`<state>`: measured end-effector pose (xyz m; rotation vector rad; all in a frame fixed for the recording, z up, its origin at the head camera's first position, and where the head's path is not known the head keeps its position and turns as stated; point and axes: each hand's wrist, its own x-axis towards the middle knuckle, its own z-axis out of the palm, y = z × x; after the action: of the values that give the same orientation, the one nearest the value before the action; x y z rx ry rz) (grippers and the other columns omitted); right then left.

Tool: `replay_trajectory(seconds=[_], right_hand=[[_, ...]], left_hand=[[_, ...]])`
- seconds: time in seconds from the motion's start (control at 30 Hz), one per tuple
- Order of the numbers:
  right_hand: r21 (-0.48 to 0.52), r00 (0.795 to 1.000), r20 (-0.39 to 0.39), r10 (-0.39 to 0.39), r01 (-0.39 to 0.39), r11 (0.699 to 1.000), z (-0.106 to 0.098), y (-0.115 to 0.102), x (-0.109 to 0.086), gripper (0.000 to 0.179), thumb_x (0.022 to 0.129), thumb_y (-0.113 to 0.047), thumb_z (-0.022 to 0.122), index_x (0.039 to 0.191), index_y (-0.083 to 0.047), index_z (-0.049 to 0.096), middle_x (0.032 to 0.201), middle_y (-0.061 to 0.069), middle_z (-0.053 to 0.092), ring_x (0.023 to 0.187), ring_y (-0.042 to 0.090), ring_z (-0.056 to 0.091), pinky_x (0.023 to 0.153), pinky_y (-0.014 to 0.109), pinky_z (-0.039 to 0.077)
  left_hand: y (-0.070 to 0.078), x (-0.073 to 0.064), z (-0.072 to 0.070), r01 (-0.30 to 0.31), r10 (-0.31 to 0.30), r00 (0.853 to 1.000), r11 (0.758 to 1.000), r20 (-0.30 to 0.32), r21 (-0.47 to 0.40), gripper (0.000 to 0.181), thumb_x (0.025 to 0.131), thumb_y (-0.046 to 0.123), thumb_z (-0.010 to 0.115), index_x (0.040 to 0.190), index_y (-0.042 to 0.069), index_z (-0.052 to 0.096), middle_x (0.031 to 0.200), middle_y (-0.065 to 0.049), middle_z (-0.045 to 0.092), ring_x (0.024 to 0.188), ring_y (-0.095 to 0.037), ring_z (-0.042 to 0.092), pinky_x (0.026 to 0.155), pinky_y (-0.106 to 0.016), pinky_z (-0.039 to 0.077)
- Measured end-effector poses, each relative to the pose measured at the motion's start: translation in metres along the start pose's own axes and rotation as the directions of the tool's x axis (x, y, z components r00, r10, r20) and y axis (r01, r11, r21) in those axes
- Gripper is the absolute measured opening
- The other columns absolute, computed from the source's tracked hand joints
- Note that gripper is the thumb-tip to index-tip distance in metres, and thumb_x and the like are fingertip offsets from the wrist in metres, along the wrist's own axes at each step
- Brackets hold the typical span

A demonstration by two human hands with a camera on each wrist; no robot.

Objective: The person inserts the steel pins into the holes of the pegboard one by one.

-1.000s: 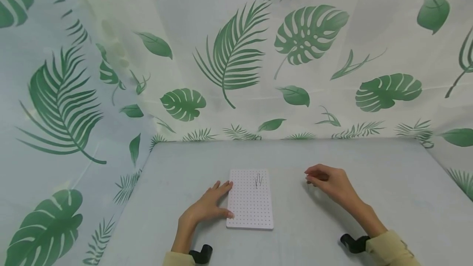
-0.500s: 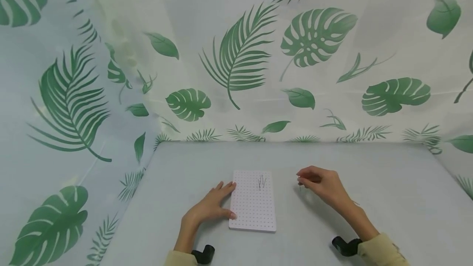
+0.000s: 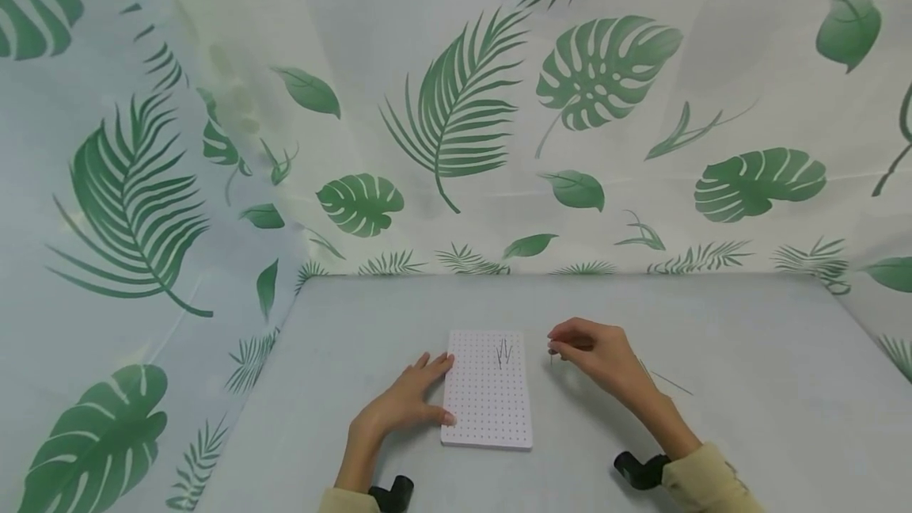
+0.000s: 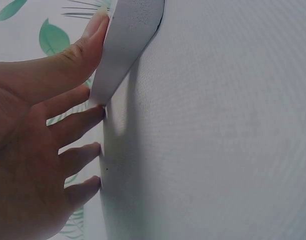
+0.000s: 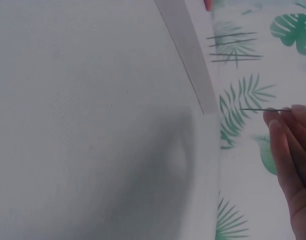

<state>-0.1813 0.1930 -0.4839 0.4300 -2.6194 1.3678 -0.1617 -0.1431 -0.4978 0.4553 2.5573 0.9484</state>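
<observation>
A white board (image 3: 486,410) with a grid of small holes lies on the table. Several thin dark pins (image 3: 504,354) stand upright near its far end; the right wrist view shows these pins (image 5: 235,46) side-on. My left hand (image 3: 404,396) rests along the board's left side with fingers spread, thumb (image 4: 87,42) against the edge. To the right of the board, my right hand (image 3: 598,356) pinches another thin pin (image 5: 252,109) between thumb and fingertips. Its lower end points down over the table, apart from the board.
On the table (image 3: 748,339) behind the right wrist lies a thin stick (image 3: 672,383). Black wrist-worn cameras (image 3: 641,471) sit at both cuffs. A leaf-patterned curtain (image 3: 456,101) rises at the table's back edge and left side.
My right hand has moved left toward the board, carrying the pinched pin. The thin stick behind it has come into sight. My left hand stays at the board's edge.
</observation>
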Motion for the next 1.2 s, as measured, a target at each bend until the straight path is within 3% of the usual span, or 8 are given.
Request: replay_trajectory(seconds=[0.4, 1.2], right_hand=[[0.025, 0.999, 0.01, -0.038, 0.038, 0.999, 0.019, -0.005, 0.006, 0.013, 0.085, -0.004, 0.081, 0.095, -0.012, 0.076, 0.088, -0.001, 0.078, 0.073, 0.005, 0.071, 0.065, 0.022, 0.059], [0.074, 0.998, 0.066, -0.012, 0.007, 0.997, 0.044, -0.012, 0.011, 0.013, 0.086, -0.006, 0.081, 0.094, -0.015, 0.077, 0.09, -0.002, 0.078, 0.075, 0.004, 0.073, 0.069, 0.022, 0.061]], left_hand=[[-0.001, 0.0, -0.002, 0.0, 0.0, 1.0, 1.0, 0.007, -0.014, 0.094, 0.079, 0.029, 0.087, 0.158, 0.008, 0.041, 0.167, -0.014, 0.034, 0.157, -0.045, 0.017, 0.123, -0.07, 0.017], [0.0, -0.001, -0.002, -0.021, 0.021, 1.0, 1.0, 0.005, -0.015, 0.093, 0.079, 0.026, 0.086, 0.158, 0.006, 0.04, 0.167, -0.015, 0.034, 0.157, -0.045, 0.016, 0.124, -0.069, 0.016]])
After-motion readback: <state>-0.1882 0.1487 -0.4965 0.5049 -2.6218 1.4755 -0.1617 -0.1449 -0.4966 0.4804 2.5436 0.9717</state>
